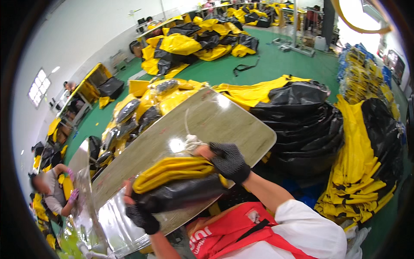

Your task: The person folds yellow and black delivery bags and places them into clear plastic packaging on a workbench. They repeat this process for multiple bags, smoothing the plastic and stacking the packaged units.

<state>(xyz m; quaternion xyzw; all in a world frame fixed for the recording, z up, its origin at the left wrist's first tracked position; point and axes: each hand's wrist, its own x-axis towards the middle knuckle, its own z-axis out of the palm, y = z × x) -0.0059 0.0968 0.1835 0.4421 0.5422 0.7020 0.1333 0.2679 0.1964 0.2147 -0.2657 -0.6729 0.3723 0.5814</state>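
Note:
Between my hands is a thick folded bundle of yellow and black coated fabric (pixel 177 175), tilted over the near part of a wood-patterned table (pixel 241 129). My left hand (pixel 140 211), in a dark glove with bare fingertips, is closed on the bundle's left end. At its right end my right hand (pixel 228 160), in a dotted dark glove, grips the upper corner. A bunched white cord (pixel 192 143) lies on the table just beyond the right fingertips. Clear plastic sheeting (pixel 123 226) covers the table's near left part. The bundle's underside is hidden.
Plastic-wrapped yellow and black packages (pixel 129 110) are heaped past the table. A large black and yellow fabric pile (pixel 297 125) stands right of it, with a yellow stack (pixel 353 172) farther right. A co-worker (pixel 58 185) in pink gloves handles yellow material at left.

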